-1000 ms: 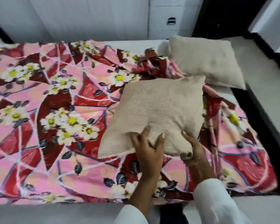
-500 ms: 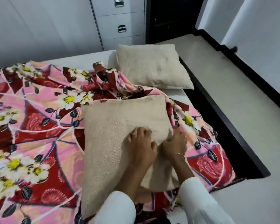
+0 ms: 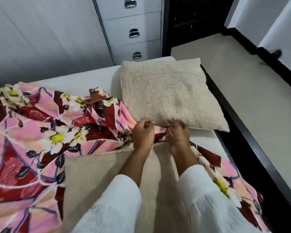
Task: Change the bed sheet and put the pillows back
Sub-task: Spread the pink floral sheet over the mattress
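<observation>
A pink and red floral sheet (image 3: 45, 137) lies rumpled over the white mattress (image 3: 81, 79). One beige pillow (image 3: 99, 172) rests on the sheet right under my forearms. A second beige pillow (image 3: 168, 93) lies at the mattress's far right corner. My left hand (image 3: 144, 134) has its fingers curled at that pillow's near-left corner, where it meets the sheet's bunched edge. My right hand (image 3: 178, 134) is blurred, at the same pillow's near edge; its grip is unclear.
A grey drawer cabinet (image 3: 133, 31) stands behind the bed against a white wall. The dark bed frame (image 3: 252, 148) runs along the right side, with beige floor (image 3: 252, 91) beyond it. A dark doorway (image 3: 193, 19) is at the back.
Both hands have left the near pillow and reached forward to the far pillow's near edge. The near pillow now lies under my arms, and the view has swung right and closer.
</observation>
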